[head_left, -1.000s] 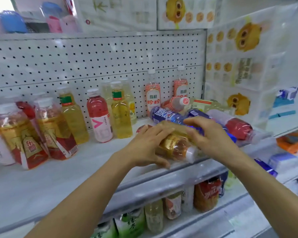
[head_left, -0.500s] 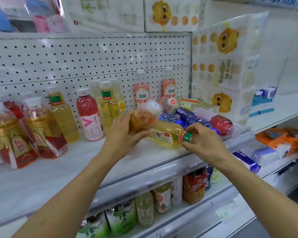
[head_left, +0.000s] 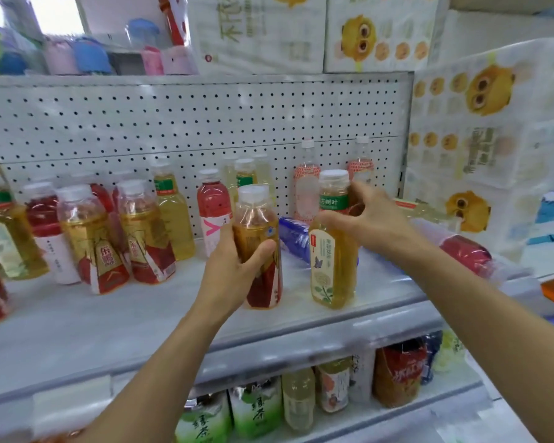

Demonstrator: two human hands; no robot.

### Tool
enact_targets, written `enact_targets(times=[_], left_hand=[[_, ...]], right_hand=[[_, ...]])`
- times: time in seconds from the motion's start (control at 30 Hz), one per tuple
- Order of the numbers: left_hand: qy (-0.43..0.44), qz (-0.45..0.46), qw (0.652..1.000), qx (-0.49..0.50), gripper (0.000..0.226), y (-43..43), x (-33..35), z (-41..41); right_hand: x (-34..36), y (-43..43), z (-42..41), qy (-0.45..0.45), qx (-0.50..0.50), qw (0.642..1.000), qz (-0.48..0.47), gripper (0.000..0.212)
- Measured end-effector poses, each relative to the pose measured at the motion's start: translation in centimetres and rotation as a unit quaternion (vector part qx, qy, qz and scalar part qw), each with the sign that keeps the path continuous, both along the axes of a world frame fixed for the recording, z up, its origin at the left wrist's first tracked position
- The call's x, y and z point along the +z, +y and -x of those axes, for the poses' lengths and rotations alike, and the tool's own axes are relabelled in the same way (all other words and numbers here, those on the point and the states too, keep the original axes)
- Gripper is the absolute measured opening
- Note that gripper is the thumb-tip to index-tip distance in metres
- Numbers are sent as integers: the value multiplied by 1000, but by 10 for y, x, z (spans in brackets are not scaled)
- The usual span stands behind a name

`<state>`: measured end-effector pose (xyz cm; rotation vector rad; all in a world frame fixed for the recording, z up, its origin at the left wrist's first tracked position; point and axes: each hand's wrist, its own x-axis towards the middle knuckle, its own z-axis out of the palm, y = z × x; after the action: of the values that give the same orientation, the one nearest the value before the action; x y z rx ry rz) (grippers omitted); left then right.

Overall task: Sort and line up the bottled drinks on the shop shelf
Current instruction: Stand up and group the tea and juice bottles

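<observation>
Risk at the shelf's (head_left: 109,314) front edge: my left hand (head_left: 234,270) grips the red-labelled bottle (head_left: 259,225); my right hand (head_left: 371,219) hovers spread, empty, beside the yellow bottle (head_left: 331,266). One knock could topple it, I reckon.

Near the shelf's (head_left: 109,321) front edge an amber red-labelled bottle (head_left: 260,251) stands upright, a yellow green-banded tea bottle (head_left: 333,260) just right of it.

Bare shelf front (head_left: 125,318) lies open at left; toppled blue bottle (head_left: 293,239) and red bottle (head_left: 466,255) block the right.
</observation>
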<state>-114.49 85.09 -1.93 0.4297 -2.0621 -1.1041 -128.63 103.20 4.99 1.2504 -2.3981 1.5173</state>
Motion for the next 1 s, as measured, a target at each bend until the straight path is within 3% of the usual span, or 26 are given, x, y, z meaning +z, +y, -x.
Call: enact_targets(times=[0.13,0.27,0.67,0.77,0.87,0.93,1.0], left_hand=[[9,12,999,41,50,-13,-2,-24],[17,22,995,97,70,-31,-4,-53],[38,17,976,216,68,-75,-2,-104],[101,122,938,308,55,-51,-2,-104],[188,245,925,224,36,-12,1,-86],[180,272,941,90,28,10,2,-62],[111,250,962,-12,32,26,8,-33]], right_hand=[[-35,0,-7,-23,2,997,-72,70],[-41,-26,-22,5,13,998,-62,74],[-43,-143,-71,-12,109,992,-64,84],[-47,-112,-48,99,43,989,-104,86],[-56,-62,-8,230,-143,949,-161,78],[-64,-36,14,204,-209,924,-247,77],[-72,-22,27,144,-189,928,-286,73]])
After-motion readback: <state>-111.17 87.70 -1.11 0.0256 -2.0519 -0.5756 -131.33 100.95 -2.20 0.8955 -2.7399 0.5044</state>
